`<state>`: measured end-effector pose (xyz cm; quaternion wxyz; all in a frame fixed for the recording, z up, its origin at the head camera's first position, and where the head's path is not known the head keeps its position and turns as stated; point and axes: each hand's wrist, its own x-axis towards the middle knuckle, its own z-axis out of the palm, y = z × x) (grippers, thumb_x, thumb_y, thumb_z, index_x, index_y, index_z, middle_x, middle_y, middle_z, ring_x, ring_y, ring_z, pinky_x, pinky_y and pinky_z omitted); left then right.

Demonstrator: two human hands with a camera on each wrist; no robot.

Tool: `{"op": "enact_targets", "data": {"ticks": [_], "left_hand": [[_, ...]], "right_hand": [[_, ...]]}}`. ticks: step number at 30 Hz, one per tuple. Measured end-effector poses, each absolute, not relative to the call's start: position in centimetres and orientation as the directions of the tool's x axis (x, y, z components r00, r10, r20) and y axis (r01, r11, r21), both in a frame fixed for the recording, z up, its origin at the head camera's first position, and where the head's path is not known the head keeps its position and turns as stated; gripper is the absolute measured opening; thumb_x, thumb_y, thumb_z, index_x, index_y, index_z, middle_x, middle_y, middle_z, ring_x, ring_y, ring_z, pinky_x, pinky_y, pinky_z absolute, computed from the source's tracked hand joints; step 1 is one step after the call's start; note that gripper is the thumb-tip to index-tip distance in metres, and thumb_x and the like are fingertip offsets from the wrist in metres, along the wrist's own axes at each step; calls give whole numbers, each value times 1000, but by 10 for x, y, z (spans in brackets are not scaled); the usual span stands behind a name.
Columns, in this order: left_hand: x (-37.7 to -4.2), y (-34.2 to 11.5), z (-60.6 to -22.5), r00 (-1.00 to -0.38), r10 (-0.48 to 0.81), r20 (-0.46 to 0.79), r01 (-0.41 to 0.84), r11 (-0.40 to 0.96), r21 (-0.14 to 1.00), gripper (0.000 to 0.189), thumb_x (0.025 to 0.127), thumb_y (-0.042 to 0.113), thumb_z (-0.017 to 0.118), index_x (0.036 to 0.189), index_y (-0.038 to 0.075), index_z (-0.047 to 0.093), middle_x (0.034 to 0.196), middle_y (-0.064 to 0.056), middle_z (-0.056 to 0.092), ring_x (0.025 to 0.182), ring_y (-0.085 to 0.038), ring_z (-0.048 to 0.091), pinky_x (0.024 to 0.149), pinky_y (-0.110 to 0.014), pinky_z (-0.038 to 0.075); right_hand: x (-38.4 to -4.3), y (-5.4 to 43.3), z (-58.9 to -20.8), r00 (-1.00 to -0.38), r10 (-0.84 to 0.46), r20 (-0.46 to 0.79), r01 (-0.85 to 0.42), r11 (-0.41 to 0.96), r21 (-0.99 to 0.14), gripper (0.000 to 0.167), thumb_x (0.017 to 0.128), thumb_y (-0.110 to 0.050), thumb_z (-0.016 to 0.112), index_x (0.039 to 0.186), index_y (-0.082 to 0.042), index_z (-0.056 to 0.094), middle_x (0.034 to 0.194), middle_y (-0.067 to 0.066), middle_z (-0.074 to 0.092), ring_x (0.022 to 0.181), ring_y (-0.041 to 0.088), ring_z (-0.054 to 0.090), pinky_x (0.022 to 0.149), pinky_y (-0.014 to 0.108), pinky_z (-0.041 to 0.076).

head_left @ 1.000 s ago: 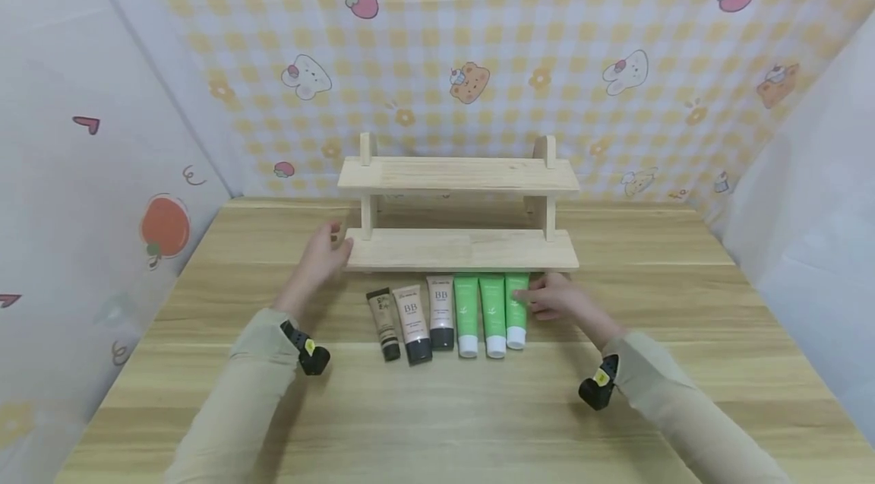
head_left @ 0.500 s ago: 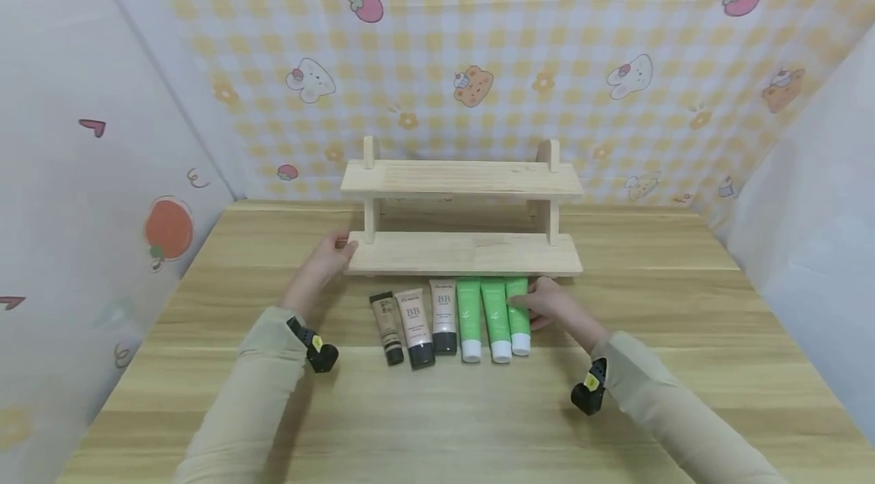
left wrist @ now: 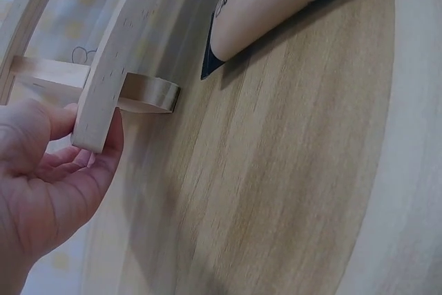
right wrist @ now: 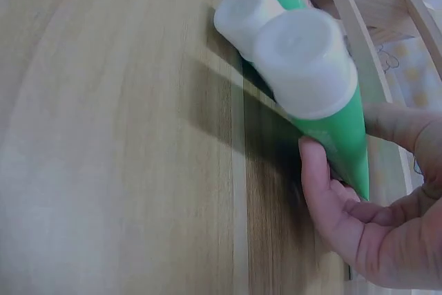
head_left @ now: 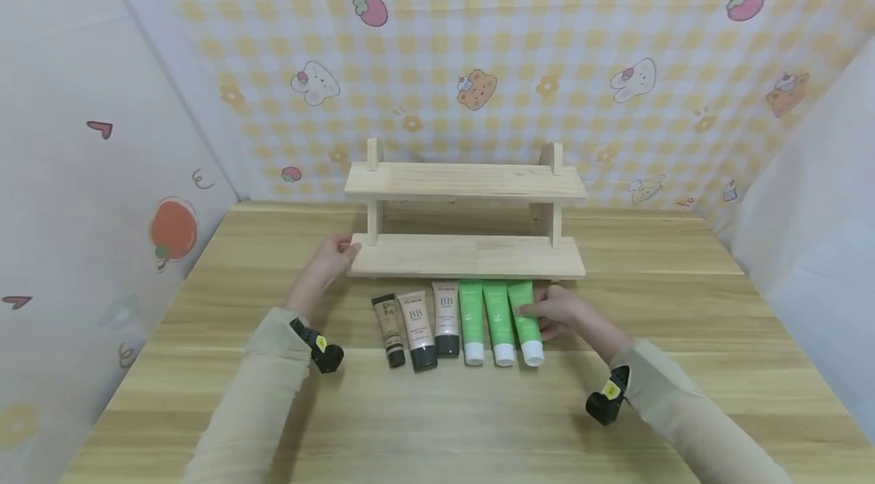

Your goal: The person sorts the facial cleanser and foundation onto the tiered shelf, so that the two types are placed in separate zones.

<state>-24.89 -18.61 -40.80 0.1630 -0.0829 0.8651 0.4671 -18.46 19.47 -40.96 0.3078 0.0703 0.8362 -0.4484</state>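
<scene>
"Nearest the camera?"
"Right of center, the right hand [head_left: 566, 309] pinches a white-capped green tube [head_left: 528, 329], forearm [head_left: 690, 412] slanting from lower right."
"And beyond?"
"Left of center, the left hand [head_left: 328, 262] pinches a wooden shelf [head_left: 465, 180] by its lower board [head_left: 451, 254], between thumb and fingers, arm [head_left: 258, 385] angled from lower left."

Matt wooden shelf [head_left: 437, 256], smooth plastic green tubes [head_left: 499, 317], wood-grained tabletop [head_left: 437, 423]
</scene>
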Motion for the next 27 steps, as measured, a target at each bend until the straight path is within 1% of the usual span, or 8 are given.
{"op": "enact_targets", "data": {"ticks": [1,3,8,11,17,22,25,27], "left_hand": [[-248,-187,-408,-933,10,-361,-297,549,782,55,99,27,36,141,-4,21,141,-28,32,129,-40,35,108,-48,32],[-247,-187,-409,-933,10,-360,-298,541,787,55,99,26,36,141,-5,20,141,-28,32,129,-40,35,108,-47,32],[-246,-189,-410,-940,4,-340,-288,524,801,54,99,24,36,140,-7,22,138,-29,35,127,-40,38,107,-46,35],[-245,-191,-410,-942,2,-335,-285,520,805,54,98,24,37,140,-7,22,138,-30,35,127,-40,38,107,-46,34],[-245,-193,-412,-942,0,-337,-286,528,799,53,98,25,37,139,-7,24,139,-29,35,127,-40,37,108,-47,33],[-246,-191,-413,-944,18,-329,-268,539,799,54,98,26,37,139,-7,24,139,-29,35,128,-39,37,107,-46,34],[-247,-189,-414,-947,21,-321,-259,539,802,54,98,26,37,139,-7,24,139,-28,36,127,-39,38,107,-46,34],[-248,-188,-413,-948,21,-319,-258,536,804,54,99,26,36,139,-7,24,139,-28,36,126,-39,39,106,-45,35]], "right_hand": [[-183,195,-408,-798,-166,-580,390,591,-706,33,84,-20,63,97,7,49,89,14,61,74,20,66,65,32,58],[-180,196,-405,-791,-194,-580,370,603,-707,33,84,-22,63,95,5,49,89,13,61,75,19,65,66,31,58],[-176,197,-396,-774,-272,-572,329,600,-729,33,86,-24,61,98,6,52,88,11,62,76,18,65,68,33,58],[-175,195,-390,-764,-293,-575,328,591,-737,38,86,-25,61,103,8,53,89,11,62,77,19,64,69,34,58],[-178,186,-376,-757,-327,-565,313,578,-753,57,85,-28,63,121,12,44,101,14,58,83,19,61,72,34,57],[-187,178,-369,-767,-371,-523,257,570,-781,61,86,-30,61,126,11,40,109,18,57,91,22,60,77,35,56],[-193,171,-364,-780,-392,-489,222,557,-800,63,87,-30,60,129,10,37,118,23,55,97,24,60,80,37,56],[-197,166,-361,-791,-396,-467,207,545,-812,63,87,-29,60,130,10,36,122,26,52,98,24,61,81,37,55]]}}
